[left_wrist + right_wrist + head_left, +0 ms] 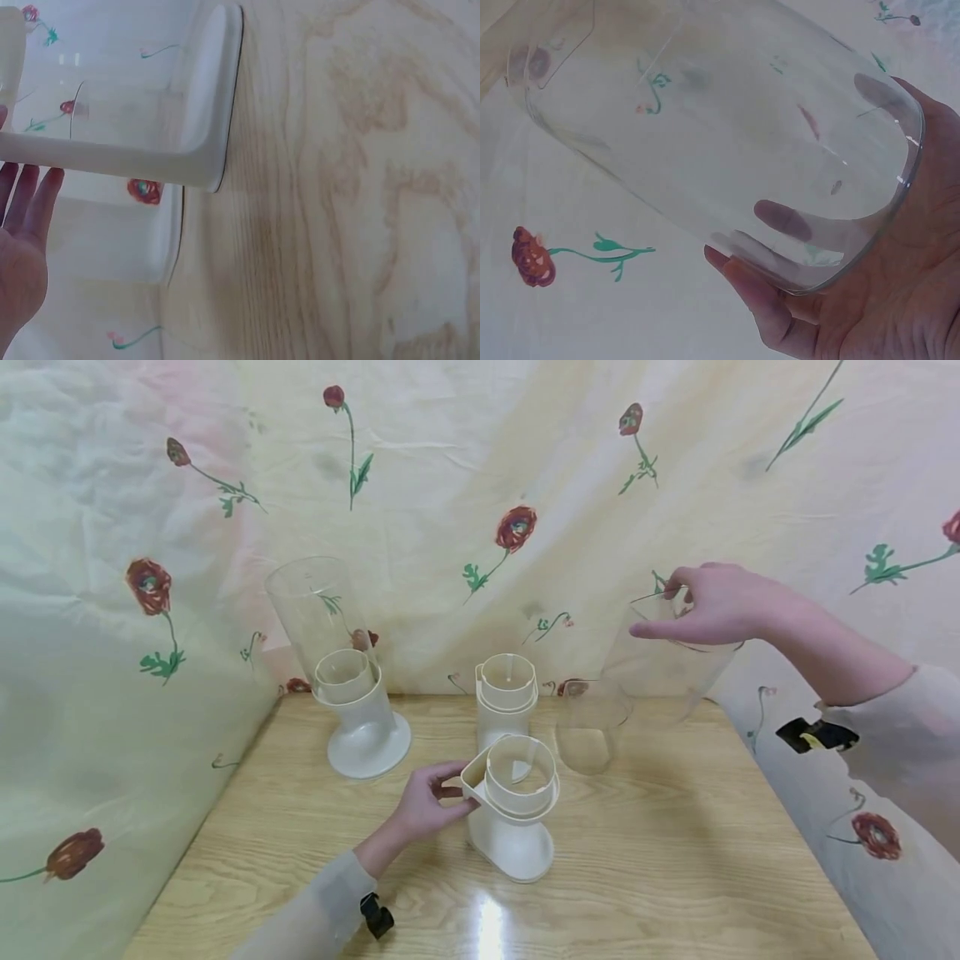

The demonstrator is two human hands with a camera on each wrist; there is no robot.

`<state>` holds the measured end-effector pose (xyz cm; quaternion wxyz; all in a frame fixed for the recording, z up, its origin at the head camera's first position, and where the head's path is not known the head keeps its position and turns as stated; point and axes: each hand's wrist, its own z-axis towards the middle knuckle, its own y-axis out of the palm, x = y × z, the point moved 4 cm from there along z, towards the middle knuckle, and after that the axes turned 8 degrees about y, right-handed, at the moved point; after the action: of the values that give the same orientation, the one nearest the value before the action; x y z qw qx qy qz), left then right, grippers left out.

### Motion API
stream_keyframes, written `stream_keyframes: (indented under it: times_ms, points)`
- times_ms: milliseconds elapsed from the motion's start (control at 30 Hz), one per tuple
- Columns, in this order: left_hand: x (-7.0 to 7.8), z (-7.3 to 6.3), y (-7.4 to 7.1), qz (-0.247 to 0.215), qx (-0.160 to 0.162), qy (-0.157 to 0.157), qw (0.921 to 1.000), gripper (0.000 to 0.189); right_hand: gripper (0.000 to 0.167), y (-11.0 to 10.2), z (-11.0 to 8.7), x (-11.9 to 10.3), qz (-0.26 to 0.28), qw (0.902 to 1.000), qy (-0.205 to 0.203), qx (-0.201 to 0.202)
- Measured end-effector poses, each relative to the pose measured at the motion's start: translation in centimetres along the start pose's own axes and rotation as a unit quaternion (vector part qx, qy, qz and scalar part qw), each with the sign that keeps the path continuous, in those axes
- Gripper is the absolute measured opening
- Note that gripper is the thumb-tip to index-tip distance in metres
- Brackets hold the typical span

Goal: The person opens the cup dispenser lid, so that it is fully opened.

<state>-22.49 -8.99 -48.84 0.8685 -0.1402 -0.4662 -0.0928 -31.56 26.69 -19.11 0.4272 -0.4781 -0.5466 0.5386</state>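
Near the middle of the table, my left hand [431,802] grips the side of a white plastic stand [517,843] with a ringed holder on top. The left wrist view shows fingers [37,206] against the upright of this stand [127,159] and its flat foot on the wood. Raised at the right, my right hand [716,602] holds a clear, see-through container [660,668] by one end. In the right wrist view, fingers [761,300] curl round the rounded end of that container [705,150]. Its far end is hard to make out.
Behind the held stand is a second white stand [506,693]. A third stand [367,743] at the left bears a tall clear cylinder [318,610]. Another clear container [588,747] stands right of the middle. Flowered cloth [420,485] hangs round the wooden table [637,877].
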Motion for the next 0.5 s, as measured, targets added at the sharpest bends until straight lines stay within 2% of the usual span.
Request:
stream_keyframes:
  times_ms: [133, 367, 500]
  points:
    - [-0.1, 0.0, -0.3, 0.007, 0.011, -0.016, 0.9998, 0.046, 0.092, 0.4, 0.4, 0.8, -0.002, 0.9998, 0.016, -0.007]
    - [-0.1, 0.1, -0.7, 0.028, 0.037, 0.003, 0.9989, 0.034, 0.096, 1.2, 1.1, 2.0, -0.006, 0.9991, 0.041, -0.01]
    - [-0.3, 0.3, -1.0, 0.026, 0.047, -0.006, 0.9985, 0.032, 0.1, 1.9, 1.5, 2.7, 0.0, 0.9985, 0.052, -0.015]
